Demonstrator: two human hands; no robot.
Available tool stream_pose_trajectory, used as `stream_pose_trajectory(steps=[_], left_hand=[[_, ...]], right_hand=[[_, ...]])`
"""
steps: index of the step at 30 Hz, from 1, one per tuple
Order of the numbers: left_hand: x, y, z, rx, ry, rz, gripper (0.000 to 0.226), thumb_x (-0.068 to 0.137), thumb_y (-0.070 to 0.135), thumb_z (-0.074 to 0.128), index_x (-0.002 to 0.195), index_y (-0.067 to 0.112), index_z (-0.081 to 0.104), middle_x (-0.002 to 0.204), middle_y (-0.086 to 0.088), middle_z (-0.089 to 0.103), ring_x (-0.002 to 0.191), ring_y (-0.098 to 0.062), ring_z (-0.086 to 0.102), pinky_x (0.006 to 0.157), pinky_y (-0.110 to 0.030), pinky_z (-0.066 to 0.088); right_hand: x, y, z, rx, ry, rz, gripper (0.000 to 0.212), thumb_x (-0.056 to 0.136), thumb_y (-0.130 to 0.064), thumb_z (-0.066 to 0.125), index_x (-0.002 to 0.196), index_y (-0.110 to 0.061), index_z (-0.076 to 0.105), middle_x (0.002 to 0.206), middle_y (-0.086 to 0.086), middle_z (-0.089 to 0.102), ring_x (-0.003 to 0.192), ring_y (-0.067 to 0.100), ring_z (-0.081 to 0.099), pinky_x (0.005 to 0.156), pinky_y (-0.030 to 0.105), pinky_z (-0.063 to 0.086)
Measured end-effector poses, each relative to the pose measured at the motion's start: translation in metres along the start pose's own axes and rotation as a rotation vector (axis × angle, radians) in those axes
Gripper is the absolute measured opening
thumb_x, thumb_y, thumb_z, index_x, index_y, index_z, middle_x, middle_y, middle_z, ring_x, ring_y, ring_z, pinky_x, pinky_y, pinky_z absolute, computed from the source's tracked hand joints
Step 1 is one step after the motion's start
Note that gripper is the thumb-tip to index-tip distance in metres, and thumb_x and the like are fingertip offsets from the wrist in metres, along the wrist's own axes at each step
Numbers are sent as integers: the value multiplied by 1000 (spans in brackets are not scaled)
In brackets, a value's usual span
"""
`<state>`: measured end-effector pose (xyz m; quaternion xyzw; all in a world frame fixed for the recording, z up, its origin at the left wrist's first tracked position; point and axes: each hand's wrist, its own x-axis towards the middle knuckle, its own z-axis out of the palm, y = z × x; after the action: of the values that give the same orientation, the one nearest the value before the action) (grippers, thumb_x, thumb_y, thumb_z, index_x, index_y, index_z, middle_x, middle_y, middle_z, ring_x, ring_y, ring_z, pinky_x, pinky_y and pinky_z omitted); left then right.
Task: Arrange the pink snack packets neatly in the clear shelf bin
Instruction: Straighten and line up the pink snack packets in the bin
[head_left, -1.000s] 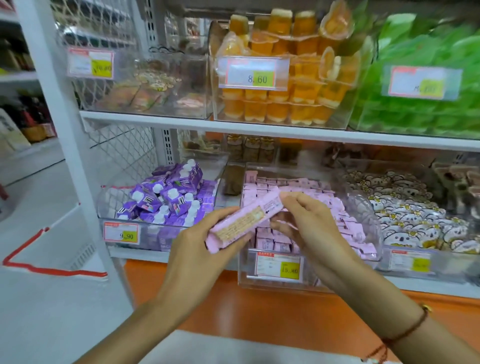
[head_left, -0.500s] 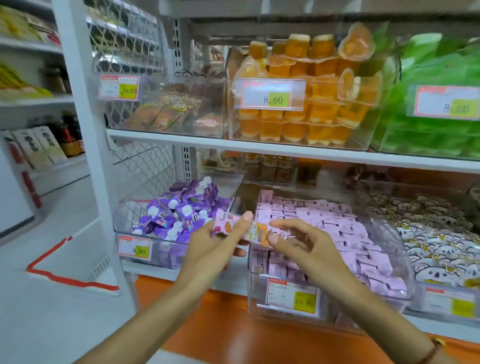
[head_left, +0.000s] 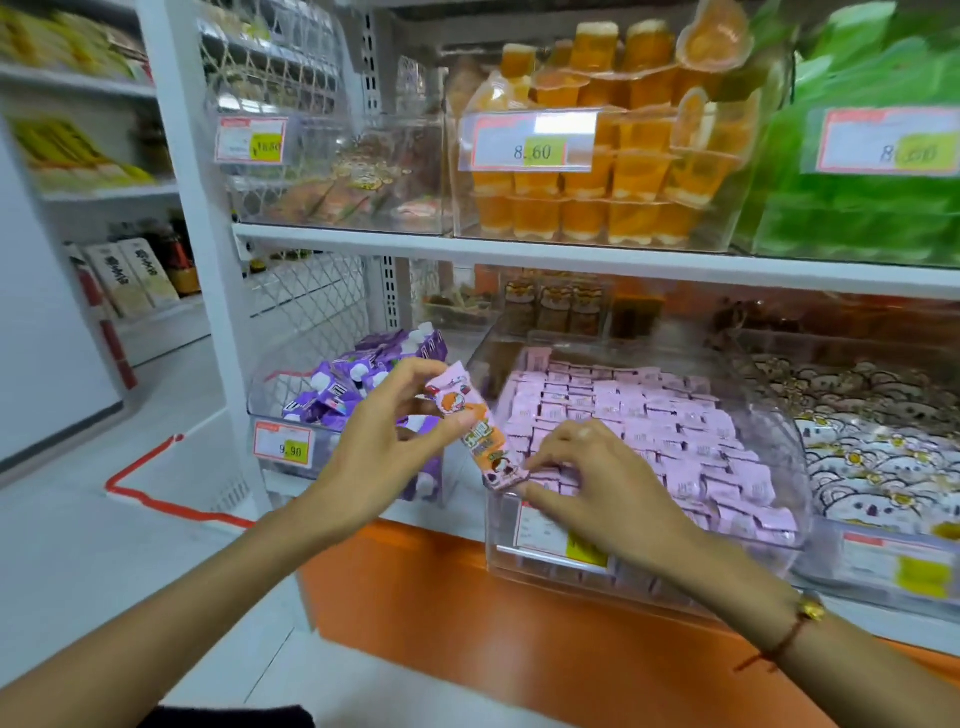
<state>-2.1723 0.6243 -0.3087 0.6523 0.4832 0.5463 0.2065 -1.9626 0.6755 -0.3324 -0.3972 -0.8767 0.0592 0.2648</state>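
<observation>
So the packet (head_left: 475, 428) is up in the air right in front of the bin's (head_left: 644, 587) near left corner, held at both ends. The left hand (head_left: 384, 441) has fingers and thumb pinching the top end, up around 11 o'clock from the packet's middle. The right hand (head_left: 597, 483) pinches the bottom end at about 5 o'clock, with its knuckles hovering over the front rows. Both hands are clamped on the same packet, neither one is free.

The long axis runs from 11 to 5 on the clock face, so it's slanted, top end leaning away toward the purple pouches (head_left: 358, 384) next door. The printed face is toward the camera, cartoon at the upper end.

The rows (head_left: 649, 415) already in the bin look like they stand on edge, packed tight and running front to back toward 12 o'clock. I'd say the trick here is to square the packet up to match them before lowering it, not after. Rotate it so it sits the same way as its neighbours, find a gap in the front-left rows near the price tag (head_left: 561, 535), then slide it in edge first with the right hand guiding. Let the left hand go only once it's wedged. Shoving it in slanted would probably knock the front row crooked.
</observation>
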Motion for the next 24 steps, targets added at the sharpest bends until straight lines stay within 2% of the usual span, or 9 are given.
stream_pose_trajectory(steps=[2,5,7,9,12,14,17,21,24], left_hand=[[0,0,-1,77,-51,78,27,80,35,69,101,37,52,96,23,63,91,4,59,70,-15,50],[4,2,3,194,-93,157,26,81,43,65,103,38,51,103,22,61,103,-1,58,72,-24,53],[8,1,5,248,-157,161,29,81,49,62,106,39,50,106,24,59,104,-3,58,72,-27,54],[12,1,6,345,-294,156,30,80,56,58,106,44,50,108,25,59,102,-5,59,74,-27,54],[16,-9,8,684,-378,305,40,81,62,49,111,38,58,126,20,53,116,-5,47,92,-25,46],[15,-13,13,849,-369,389,44,84,62,46,111,32,64,132,13,50,121,-6,40,92,-26,41],[9,-13,21,901,-329,436,44,89,58,45,112,27,66,119,9,58,112,-12,46,86,-30,46],[4,-10,28,914,-308,468,35,95,44,49,117,23,65,114,8,62,109,-17,51,83,-35,48],[7,-3,26,1005,-296,625,21,87,34,65,99,18,73,94,5,70,91,-19,63,67,-31,50]], right_hand=[[-1,7,-1,12,8,-32,19,88,-41,59,97,-28,70,95,-13,56,96,8,46,80,26,41],[-1,12,-3,37,18,-30,17,90,-36,58,96,-27,72,91,-12,58,93,11,47,76,29,42],[0,10,-2,10,27,-33,17,91,-34,56,94,-27,71,87,-10,58,90,12,46,72,28,38],[1,8,0,-15,36,-36,16,93,-33,54,91,-27,69,84,-9,55,88,12,45,71,26,33],[1,8,0,4,36,-8,16,94,-31,52,89,-30,67,85,-10,54,86,10,45,69,29,39],[0,9,0,43,39,4,15,93,-32,53,89,-29,68,87,-9,58,86,11,48,71,34,45],[-2,10,-1,90,19,-16,12,90,-32,58,88,-29,70,86,-11,59,88,10,49,72,34,46],[-4,16,-4,119,-34,-32,12,90,-33,60,97,-29,69,88,-16,54,90,8,47,76,25,39],[-11,15,-7,91,-58,-33,19,92,-31,57,108,-28,67,92,-16,54,93,9,46,78,24,37]])
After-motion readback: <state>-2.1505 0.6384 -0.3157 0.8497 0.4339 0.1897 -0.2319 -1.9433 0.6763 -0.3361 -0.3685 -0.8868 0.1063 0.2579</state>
